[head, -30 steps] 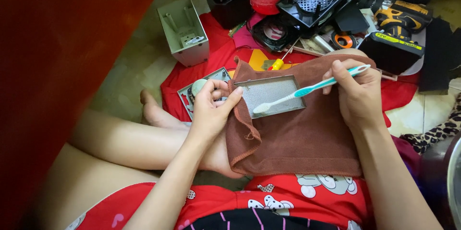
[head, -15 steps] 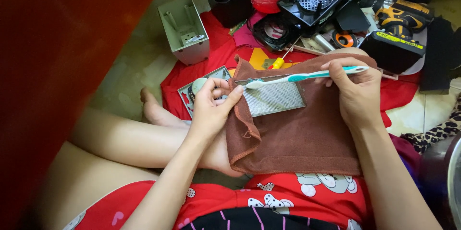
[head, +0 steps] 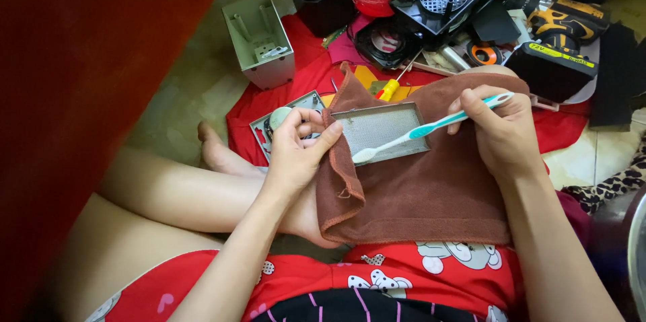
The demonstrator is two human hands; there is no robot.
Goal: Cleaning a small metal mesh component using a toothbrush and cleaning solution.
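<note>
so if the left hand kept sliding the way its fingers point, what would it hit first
Probably the grey rectangular metal mesh filter on the brown towel. The left hand points right, thumb already at the filter's left edge; next in line comes the white head of the turquoise toothbrush. Depth is unclear.

I see a flat rectangular metal mesh panel [head: 381, 132], grey w/ fine grid, lying face up on a brown towel [head: 417, 194] draped over the lap. Toothbrush [head: 431, 127], white w/ teal grip, lies diagonally across it, bristle head down at the panel's lower left edge, handle up-right.
</note>
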